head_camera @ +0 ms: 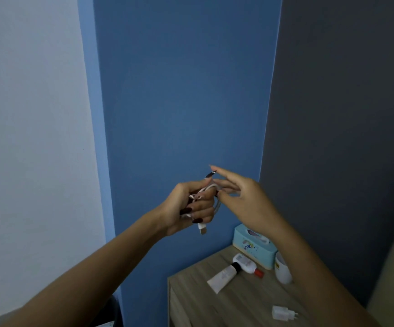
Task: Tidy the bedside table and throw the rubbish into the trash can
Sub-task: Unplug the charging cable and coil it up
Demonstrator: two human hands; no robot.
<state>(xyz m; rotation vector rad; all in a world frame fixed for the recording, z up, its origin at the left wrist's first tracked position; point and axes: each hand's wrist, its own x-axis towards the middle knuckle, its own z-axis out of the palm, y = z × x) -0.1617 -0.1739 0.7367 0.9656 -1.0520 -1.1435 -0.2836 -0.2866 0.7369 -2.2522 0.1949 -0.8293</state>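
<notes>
Both my hands are raised in front of the blue wall, above the wooden bedside table. My left hand is closed around a coiled white charging cable; its USB plug hangs below my fingers. My right hand pinches a loop of the same cable at the top of the coil, its other fingers spread. On the table lie a white tube with a black cap, a white bottle with a red cap and a white charger plug.
A light blue tissue box stands at the back of the table against the wall. A white cup stands beside it, partly behind my right forearm. A dark round object shows at the bottom left of the table.
</notes>
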